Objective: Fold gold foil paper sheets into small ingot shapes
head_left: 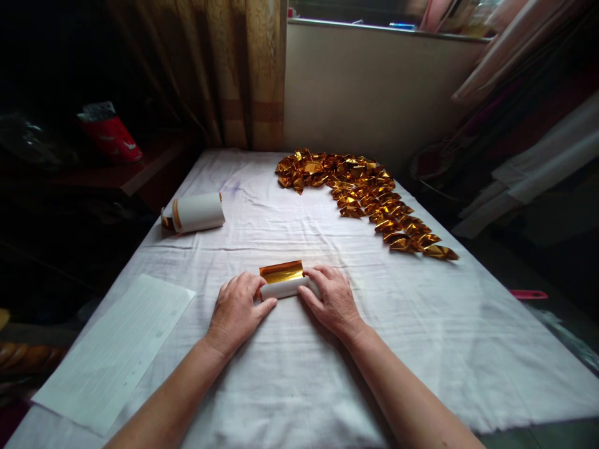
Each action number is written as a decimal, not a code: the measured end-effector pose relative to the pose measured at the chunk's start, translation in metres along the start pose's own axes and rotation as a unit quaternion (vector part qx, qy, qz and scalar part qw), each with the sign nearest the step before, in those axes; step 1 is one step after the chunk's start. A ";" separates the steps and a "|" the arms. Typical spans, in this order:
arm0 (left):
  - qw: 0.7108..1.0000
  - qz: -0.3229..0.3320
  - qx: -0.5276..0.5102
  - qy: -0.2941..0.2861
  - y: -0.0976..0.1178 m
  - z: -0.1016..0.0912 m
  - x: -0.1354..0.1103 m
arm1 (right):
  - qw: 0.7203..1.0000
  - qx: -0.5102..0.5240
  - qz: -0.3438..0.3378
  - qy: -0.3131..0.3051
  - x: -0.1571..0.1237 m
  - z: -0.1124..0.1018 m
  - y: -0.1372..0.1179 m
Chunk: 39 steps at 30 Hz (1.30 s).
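A small sheet of gold foil paper, white on its back, lies on the white tablecloth near the middle of the table. Its near edge is rolled over into a white fold. My left hand grips the left end of that fold, fingers curled, thumb underneath. My right hand pinches the right end in the same way. Both hands rest on the cloth.
A long curved pile of several folded gold foil pieces runs along the far right. A roll of white-backed foil paper lies at the left edge. A white printed sheet sits near left. A red bag stands on a dark side table.
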State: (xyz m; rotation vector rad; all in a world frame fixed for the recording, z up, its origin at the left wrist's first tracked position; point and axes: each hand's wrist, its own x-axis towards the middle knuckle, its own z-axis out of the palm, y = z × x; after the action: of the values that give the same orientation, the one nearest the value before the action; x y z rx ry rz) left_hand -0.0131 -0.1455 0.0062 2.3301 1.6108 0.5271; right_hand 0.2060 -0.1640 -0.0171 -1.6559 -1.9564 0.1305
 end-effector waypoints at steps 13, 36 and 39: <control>0.985 0.146 0.053 0.079 -0.016 0.008 0.000 | 0.999 0.040 -0.036 0.009 0.000 0.001 0.002; 0.974 0.143 -0.133 0.113 -0.010 0.001 -0.005 | 0.978 0.143 -0.121 0.091 0.002 -0.008 -0.005; 0.964 0.038 -0.246 0.093 -0.004 -0.003 -0.004 | 0.970 0.208 -0.083 0.097 0.001 -0.010 -0.012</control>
State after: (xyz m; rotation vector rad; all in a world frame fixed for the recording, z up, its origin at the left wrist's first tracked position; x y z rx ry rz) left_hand -0.0188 -0.1475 0.0070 2.0147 1.2755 1.0565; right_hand 0.2005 -0.1687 -0.0031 -1.1842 -1.7642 0.2835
